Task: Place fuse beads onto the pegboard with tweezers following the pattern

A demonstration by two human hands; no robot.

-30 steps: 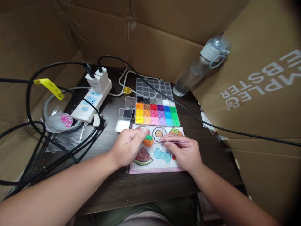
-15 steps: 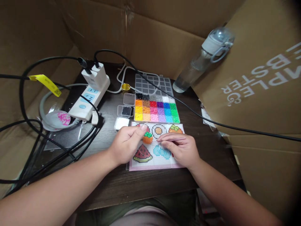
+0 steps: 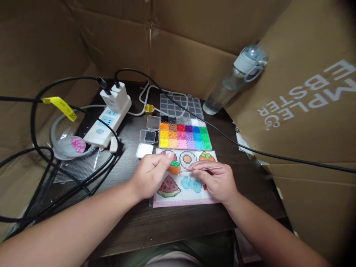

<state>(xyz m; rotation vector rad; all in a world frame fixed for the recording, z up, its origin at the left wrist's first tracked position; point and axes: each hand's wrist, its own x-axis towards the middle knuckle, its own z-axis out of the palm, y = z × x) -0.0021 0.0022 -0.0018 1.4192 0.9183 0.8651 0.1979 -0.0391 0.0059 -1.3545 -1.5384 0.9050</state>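
Observation:
Between thumb and fingers, my left hand (image 3: pixel 152 173) holds a small orange bead piece with a green top (image 3: pixel 175 168). My right hand (image 3: pixel 215 178) pinches a thin pinkish tool (image 3: pixel 208 168), its tip close to the orange piece; whether they touch is too small to tell. Both hands are over a pattern sheet (image 3: pixel 172 201) showing a watermelon slice, a light blue shape, an egg and an orange fruit. Behind the sheet lies a divided bead box (image 3: pixel 185 135) full of coloured beads. Small clear boxes of black beads (image 3: pixel 150 136) and white beads (image 3: pixel 144 150) stand to its left.
At the left are a white power strip (image 3: pixel 101 128), black cables (image 3: pixel 36 111) and a dish with pink beads (image 3: pixel 69 147). A water bottle (image 3: pixel 232 81) leans at the back right. Cardboard walls (image 3: pixel 191 48) surround the dark table (image 3: pixel 133 230). A black cable crosses behind the box.
The whole view has shifted, so the table things appear slightly lower. Both hands keep their holds, and the tool tip stays near the orange piece.

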